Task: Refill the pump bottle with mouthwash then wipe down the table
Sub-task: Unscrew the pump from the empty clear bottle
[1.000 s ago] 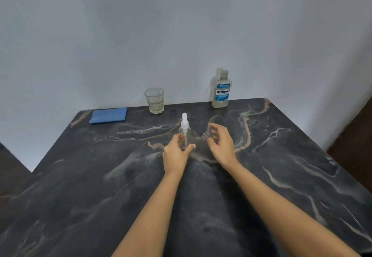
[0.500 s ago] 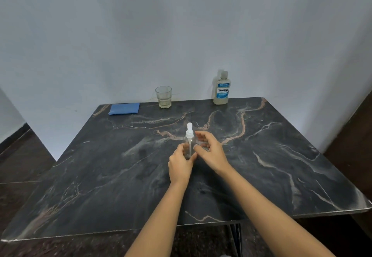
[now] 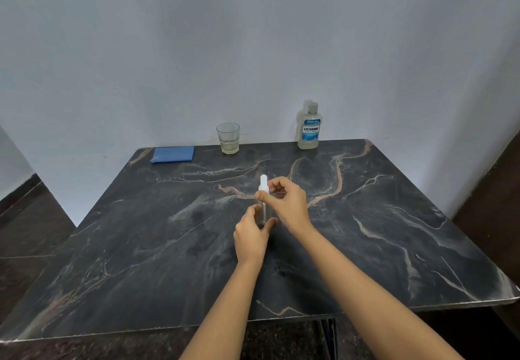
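1. Your left hand grips the pump bottle low, upright at the middle of the table.
2. Your right hand pinches its collar, it seems.
3. The mouthwash stands at the far edge.

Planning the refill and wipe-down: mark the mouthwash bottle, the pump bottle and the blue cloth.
mouthwash bottle (image 3: 310, 132), head view, on its blue label.
pump bottle (image 3: 263, 183), head view, on its white pump top.
blue cloth (image 3: 173, 154), head view, on the middle of the folded cloth.
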A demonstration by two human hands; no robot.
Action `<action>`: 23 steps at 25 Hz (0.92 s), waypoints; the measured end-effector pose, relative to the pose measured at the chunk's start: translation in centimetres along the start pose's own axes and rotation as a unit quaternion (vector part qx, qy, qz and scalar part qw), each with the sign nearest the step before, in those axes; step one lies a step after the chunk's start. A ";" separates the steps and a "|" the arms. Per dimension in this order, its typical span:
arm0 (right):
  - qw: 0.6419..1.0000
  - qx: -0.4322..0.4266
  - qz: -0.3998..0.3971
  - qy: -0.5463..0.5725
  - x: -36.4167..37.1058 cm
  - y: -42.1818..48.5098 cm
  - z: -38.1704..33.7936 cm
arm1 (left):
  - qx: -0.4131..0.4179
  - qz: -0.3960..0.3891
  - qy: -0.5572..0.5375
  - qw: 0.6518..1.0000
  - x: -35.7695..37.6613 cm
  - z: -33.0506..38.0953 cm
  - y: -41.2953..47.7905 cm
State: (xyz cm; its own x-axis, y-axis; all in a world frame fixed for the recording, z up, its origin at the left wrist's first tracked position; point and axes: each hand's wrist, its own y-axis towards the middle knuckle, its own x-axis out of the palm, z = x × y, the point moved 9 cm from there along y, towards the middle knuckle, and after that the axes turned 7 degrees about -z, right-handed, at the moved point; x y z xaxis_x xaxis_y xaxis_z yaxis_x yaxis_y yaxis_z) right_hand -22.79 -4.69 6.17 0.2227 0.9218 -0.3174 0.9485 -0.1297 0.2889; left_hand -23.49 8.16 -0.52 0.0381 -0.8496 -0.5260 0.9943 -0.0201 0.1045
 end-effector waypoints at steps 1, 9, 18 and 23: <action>1.000 -0.001 0.003 -0.001 -0.1 0.0 0.0 | 0.000 0.000 -0.001 1.000 0.0 0.0 0.0; 0.996 -0.035 -0.051 -0.060 0.5 0.3 -0.6 | 0.014 -0.011 -0.001 1.000 0.0 0.0 0.1; 0.985 0.028 -0.116 0.126 1.9 -0.1 1.6 | 0.017 -0.005 0.004 1.000 0.0 0.0 -0.1; 0.987 0.007 -0.113 0.117 2.0 0.6 0.8 | 0.018 -0.002 0.003 1.000 0.0 -0.3 0.0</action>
State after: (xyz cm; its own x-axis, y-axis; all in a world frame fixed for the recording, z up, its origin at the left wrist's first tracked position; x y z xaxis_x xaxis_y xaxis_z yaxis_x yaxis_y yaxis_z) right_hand -21.61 -3.22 5.02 -0.0509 0.9867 -0.1545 0.9714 0.0849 0.2219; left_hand -23.42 8.28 -0.75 0.0346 -0.8460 -0.5320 0.9902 -0.0430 0.1327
